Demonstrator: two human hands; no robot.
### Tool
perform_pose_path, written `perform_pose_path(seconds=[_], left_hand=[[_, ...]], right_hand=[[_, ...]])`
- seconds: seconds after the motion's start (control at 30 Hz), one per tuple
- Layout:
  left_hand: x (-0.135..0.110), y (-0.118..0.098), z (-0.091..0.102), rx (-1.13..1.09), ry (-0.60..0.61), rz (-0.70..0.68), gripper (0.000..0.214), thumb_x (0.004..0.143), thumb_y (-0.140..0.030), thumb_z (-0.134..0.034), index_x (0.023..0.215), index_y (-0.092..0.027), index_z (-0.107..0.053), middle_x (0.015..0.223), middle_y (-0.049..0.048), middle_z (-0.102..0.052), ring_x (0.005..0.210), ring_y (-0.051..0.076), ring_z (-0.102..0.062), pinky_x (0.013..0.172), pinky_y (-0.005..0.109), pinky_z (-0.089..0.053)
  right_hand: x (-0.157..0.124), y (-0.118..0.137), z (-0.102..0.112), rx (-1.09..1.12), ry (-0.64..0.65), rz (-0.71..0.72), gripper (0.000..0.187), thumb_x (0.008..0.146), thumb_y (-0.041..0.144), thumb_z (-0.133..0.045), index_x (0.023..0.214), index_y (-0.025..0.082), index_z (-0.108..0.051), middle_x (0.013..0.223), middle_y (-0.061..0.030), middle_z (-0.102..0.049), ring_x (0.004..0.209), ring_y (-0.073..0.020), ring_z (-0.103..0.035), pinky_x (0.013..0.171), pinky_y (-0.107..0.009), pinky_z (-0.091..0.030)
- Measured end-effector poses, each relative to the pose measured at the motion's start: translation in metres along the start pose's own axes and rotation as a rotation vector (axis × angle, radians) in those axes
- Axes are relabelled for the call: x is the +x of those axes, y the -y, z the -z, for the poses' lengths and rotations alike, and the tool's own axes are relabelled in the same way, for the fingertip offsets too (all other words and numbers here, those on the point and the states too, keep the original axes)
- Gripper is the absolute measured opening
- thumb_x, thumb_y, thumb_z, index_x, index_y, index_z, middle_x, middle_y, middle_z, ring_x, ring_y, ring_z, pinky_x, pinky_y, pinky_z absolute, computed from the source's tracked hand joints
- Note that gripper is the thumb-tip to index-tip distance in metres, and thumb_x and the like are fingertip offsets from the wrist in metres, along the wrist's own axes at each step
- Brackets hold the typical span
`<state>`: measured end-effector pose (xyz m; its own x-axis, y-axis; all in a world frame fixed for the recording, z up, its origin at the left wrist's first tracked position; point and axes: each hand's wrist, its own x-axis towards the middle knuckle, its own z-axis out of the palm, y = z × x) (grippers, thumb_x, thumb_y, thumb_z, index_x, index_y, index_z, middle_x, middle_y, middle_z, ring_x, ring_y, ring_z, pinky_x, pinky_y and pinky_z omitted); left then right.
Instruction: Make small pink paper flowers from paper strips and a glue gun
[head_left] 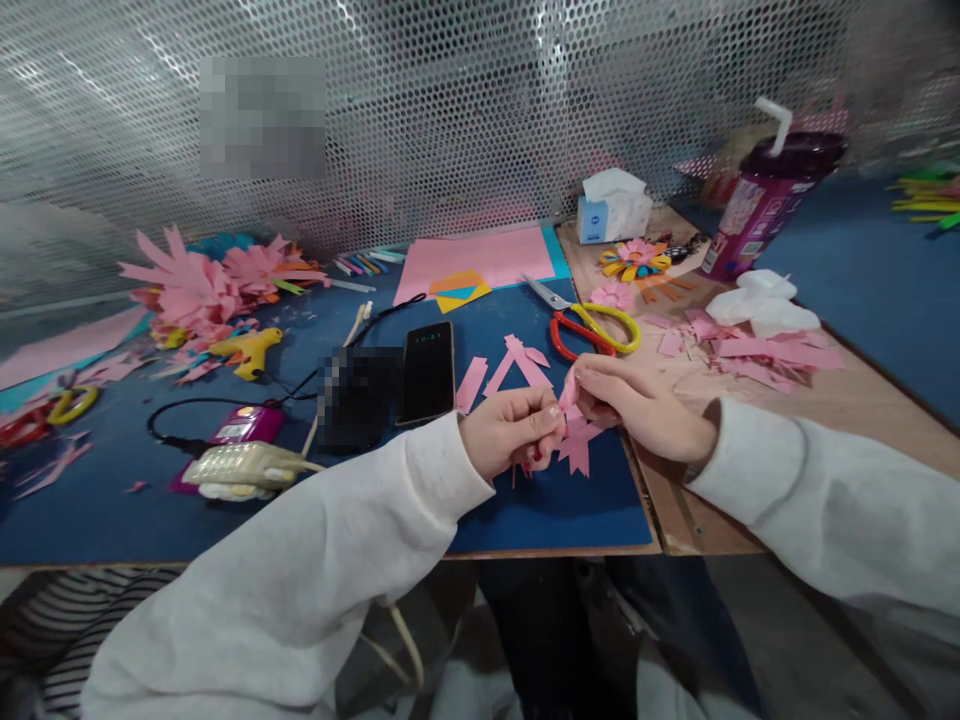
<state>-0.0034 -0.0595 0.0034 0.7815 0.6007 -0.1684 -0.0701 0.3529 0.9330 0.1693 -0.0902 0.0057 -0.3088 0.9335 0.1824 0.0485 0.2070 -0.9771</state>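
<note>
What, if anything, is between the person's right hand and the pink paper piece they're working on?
Nothing visible: the right hand touches the pink paper piece directly, and the left hand pinches its lower end. The scissors lie just beyond the right hand, not in between.

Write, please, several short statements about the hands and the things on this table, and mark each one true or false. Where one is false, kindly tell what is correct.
1. The left hand and the right hand both hold pink paper. True.
2. The scissors nearest the hands are held in the right hand. False: they lie on the table, beyond the hands.
3. A white straw stands in the purple cup. True.
4. The phone lies to the right of both hands. False: it lies to their left.
5. A tissue box stands farther away than those scissors. True.
</note>
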Motion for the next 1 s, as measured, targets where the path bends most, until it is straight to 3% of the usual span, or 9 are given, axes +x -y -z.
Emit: perform_pose_path(seconds=[0.77,1.0], left_hand=[[0.001,0.0048,0.0089,0.104,0.021,0.015,0.04,0.069,-0.049,-0.07,0.072,-0.012,-0.055,0.049,-0.0051,-0.051,0.037,0.003,-0.041,0.039,0.017,-0.034],[-0.0003,-0.0008,0.003,0.188,-0.004,0.023,0.043,0.069,-0.052,-0.068,0.071,-0.012,-0.053,0.05,-0.0038,-0.052,0.037,0.003,-0.042,0.036,0.016,-0.029]], right_hand=[[-0.0052,0.0078,-0.002,-0.093,0.016,0.121,0.023,0.087,0.023,-0.041,0.065,0.018,-0.046,0.055,0.0054,-0.036,0.048,-0.0077,-0.032,0.045,-0.022,-0.027],[-0.0033,0.0074,-0.0021,-0.19,-0.008,0.144,0.021,0.084,0.021,-0.042,0.063,0.018,-0.045,0.056,0.0051,-0.037,0.049,-0.0077,-0.034,0.046,-0.021,-0.029]])
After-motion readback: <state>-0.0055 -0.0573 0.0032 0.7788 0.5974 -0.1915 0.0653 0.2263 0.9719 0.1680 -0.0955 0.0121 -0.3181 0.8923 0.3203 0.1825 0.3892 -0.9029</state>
